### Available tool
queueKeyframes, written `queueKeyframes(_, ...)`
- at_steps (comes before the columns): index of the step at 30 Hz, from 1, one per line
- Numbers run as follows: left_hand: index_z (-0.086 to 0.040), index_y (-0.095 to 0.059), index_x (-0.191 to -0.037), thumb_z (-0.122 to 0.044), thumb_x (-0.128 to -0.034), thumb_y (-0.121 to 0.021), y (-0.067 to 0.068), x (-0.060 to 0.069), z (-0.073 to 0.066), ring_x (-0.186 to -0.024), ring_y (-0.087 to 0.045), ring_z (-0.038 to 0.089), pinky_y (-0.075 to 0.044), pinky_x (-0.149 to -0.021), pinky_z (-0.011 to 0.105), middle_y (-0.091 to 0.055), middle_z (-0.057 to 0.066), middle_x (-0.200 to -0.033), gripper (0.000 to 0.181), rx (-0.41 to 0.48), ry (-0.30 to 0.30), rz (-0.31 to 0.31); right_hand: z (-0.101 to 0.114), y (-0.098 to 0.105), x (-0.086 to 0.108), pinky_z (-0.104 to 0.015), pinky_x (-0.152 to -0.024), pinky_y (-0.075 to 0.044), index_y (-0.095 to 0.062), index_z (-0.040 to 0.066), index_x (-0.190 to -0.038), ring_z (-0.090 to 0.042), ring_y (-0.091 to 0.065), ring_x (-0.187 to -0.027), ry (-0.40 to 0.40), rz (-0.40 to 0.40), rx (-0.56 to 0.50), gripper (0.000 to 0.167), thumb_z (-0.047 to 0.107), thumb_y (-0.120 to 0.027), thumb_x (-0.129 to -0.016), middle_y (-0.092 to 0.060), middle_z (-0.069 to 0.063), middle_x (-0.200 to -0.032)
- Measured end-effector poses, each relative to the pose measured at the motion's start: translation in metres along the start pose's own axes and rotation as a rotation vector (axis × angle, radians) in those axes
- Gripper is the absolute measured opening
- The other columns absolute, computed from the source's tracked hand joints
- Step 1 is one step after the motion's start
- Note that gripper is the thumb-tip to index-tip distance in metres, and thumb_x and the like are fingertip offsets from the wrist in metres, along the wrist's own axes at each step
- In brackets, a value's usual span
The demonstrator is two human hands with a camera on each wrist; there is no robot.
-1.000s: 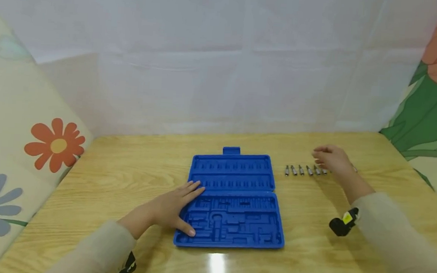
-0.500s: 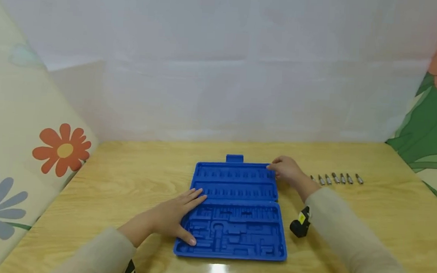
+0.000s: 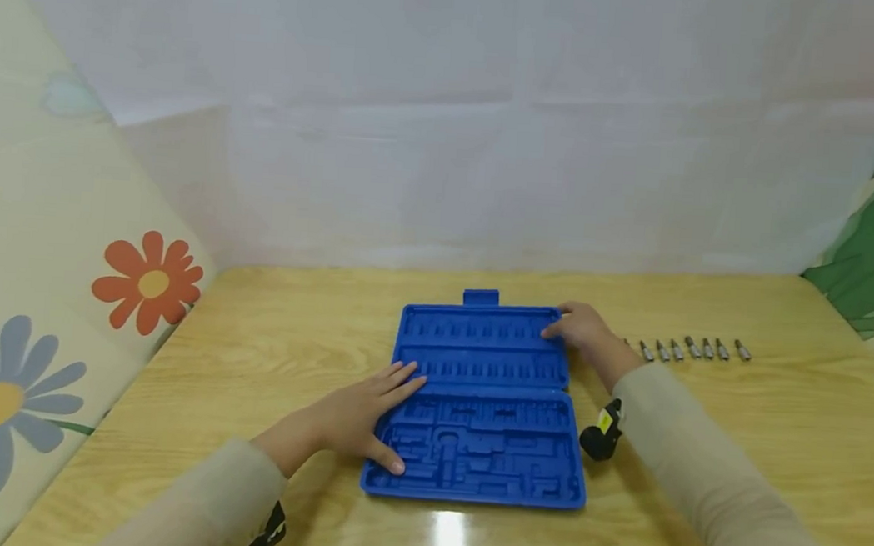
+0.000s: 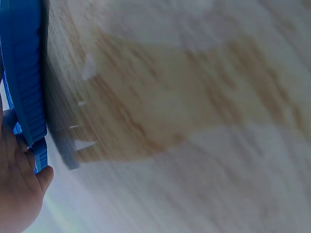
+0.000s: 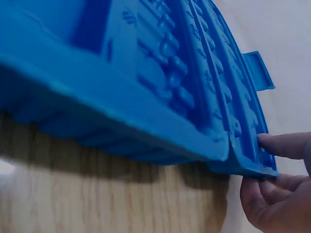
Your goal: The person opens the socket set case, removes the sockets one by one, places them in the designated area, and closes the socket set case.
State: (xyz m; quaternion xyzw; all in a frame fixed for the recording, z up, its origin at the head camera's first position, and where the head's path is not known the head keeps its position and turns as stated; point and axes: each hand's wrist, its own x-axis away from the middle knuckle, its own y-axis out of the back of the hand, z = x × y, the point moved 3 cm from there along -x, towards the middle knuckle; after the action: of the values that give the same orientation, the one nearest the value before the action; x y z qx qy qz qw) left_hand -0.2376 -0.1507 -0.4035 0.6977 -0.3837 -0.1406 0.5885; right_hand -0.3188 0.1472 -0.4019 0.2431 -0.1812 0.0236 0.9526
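A blue plastic tool case lies unfolded on the table, both halves showing moulded slots with no tools in them. On its left edge, near the hinge line, rests my left hand, fingers spread and straight, thumb over the near half. The left wrist view has that hand against the case's side. My right hand grips the far half at its far right corner. Seen from the right wrist, the thumb lies inside the rim and the other fingers of the hand are underneath.
Right of the case, several small metal bit sockets stand in a row, the leftmost partly behind my right forearm. A latch tab sticks out from the case's far edge. A white sheet hangs behind the wooden table.
My right hand has come left from above the row of bit sockets to the case's far right corner and taken hold there. The left hand stays on the left edge.
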Motion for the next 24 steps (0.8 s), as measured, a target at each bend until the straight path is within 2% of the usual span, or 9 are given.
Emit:
queueKeyframes(4,-0.014,-0.014,-0.140,-0.069,-0.0590,-0.054,0.000,0.000,-0.003,-0.129,0.000,0.026,-0.020,-0.098,0.047,-0.002,0.008,-0.144,0.106,0.006,-0.004,-0.012,0.001,0.004,0.004,-0.042,-0.092,-0.032,-0.024,-0.004,-0.133,-0.036,-0.034,-0.116,0.012,0.020,-0.063,0.064,0.000,-0.058,-0.079,-0.030,-0.025,-0.130)
queueKeyframes(7,-0.013,-0.016,-0.139,-0.068,-0.0590,-0.056,0.002,0.000,-0.004,-0.129,0.001,0.027,-0.022,-0.097,0.046,-0.002,0.010,-0.144,0.106,0.018,-0.015,-0.026,0.004,0.007,0.007,-0.042,-0.089,-0.035,-0.021,-0.003,-0.135,-0.036,-0.035,-0.114,0.058,0.033,-0.098,0.064,-0.001,-0.056,-0.081,-0.029,-0.025,-0.130)
queueKeyframes(13,-0.008,-0.019,-0.138,-0.063,-0.0633,-0.059,0.012,0.000,-0.006,-0.128,-0.001,0.029,-0.020,-0.097,0.047,-0.005,0.013,-0.143,0.101,0.053,-0.061,-0.099,0.013,0.013,0.016,-0.042,-0.085,-0.039,-0.028,-0.003,-0.131,-0.035,-0.040,-0.108,0.198,-0.028,-0.031,0.057,0.000,-0.056,-0.082,-0.036,-0.025,-0.123)
queueKeyframes(15,-0.006,-0.022,-0.137,-0.058,-0.0677,-0.060,0.018,0.001,-0.007,-0.128,-0.004,0.030,-0.020,-0.098,0.047,-0.008,0.013,-0.143,0.095,0.059,-0.067,-0.157,0.014,0.013,0.019,-0.042,-0.083,-0.040,-0.030,-0.003,-0.130,-0.035,-0.041,-0.106,0.241,-0.046,0.013,0.056,0.002,-0.057,-0.082,-0.038,-0.024,-0.120)
queueKeyframes(19,-0.002,-0.030,-0.133,-0.042,-0.0770,-0.061,0.033,0.004,-0.007,-0.127,-0.012,0.030,-0.021,-0.097,0.046,-0.019,0.014,-0.140,0.075,0.069,-0.056,-0.334,0.015,0.013,0.025,-0.041,-0.077,-0.041,-0.034,0.001,-0.128,-0.031,-0.043,-0.101,0.321,-0.075,0.093,0.052,0.008,-0.058,-0.083,-0.042,-0.019,-0.114)
queueKeyframes(22,0.000,-0.034,-0.131,-0.031,-0.0799,-0.061,0.046,0.006,-0.007,-0.126,-0.018,0.030,-0.023,-0.097,0.046,-0.025,0.015,-0.138,0.065,0.081,-0.028,-0.476,0.017,0.012,0.029,-0.038,-0.073,-0.042,-0.036,0.003,-0.126,-0.029,-0.044,-0.096,0.377,-0.094,0.108,0.049,0.008,-0.058,-0.082,-0.042,-0.017,-0.110)
queueKeyframes(24,0.000,-0.034,-0.131,-0.027,-0.0809,-0.061,0.055,0.007,-0.005,-0.126,-0.019,0.030,-0.022,-0.097,0.047,-0.026,0.015,-0.137,0.063,0.096,0.003,-0.550,0.018,0.011,0.032,-0.037,-0.071,-0.042,-0.038,0.003,-0.124,-0.028,-0.045,-0.093,0.411,-0.108,0.111,0.047,0.007,-0.059,-0.082,-0.042,-0.016,-0.107)
